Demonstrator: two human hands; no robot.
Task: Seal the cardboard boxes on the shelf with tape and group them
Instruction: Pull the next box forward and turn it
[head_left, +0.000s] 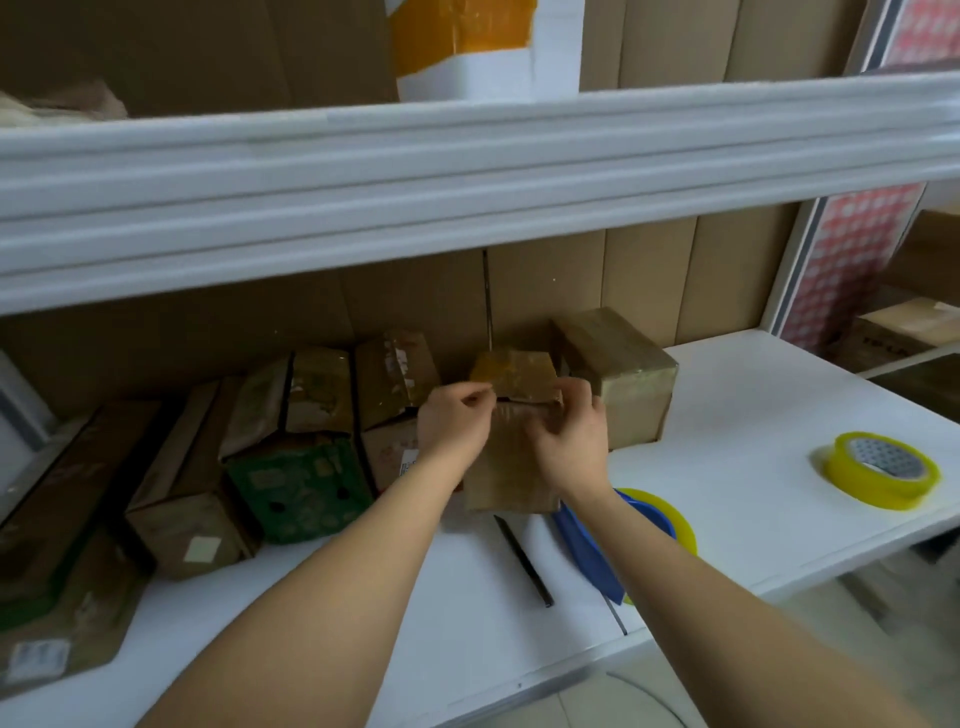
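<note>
Hands work on one small box on the white shelf (727, 415).

On the left, a row of boxes (311, 415) leans close together; I cannot tell if they are taped. In the middle, the left hand (454, 421) and right hand (569, 436) curl their fingers and pinch the top of the small box (511, 467), whose flap is up, so it looks not sealed yet. A bigger box (618, 374) sits just beside it. A blue tape holder (597, 540) lies near, and a yellow tape roll (880, 470) waits far right.

shelf (727, 415) white | boxes (618, 374) brown | one box (301, 488) green, printed | tape roll (878, 473) yellow | dispenser (587, 551) blue
</note>
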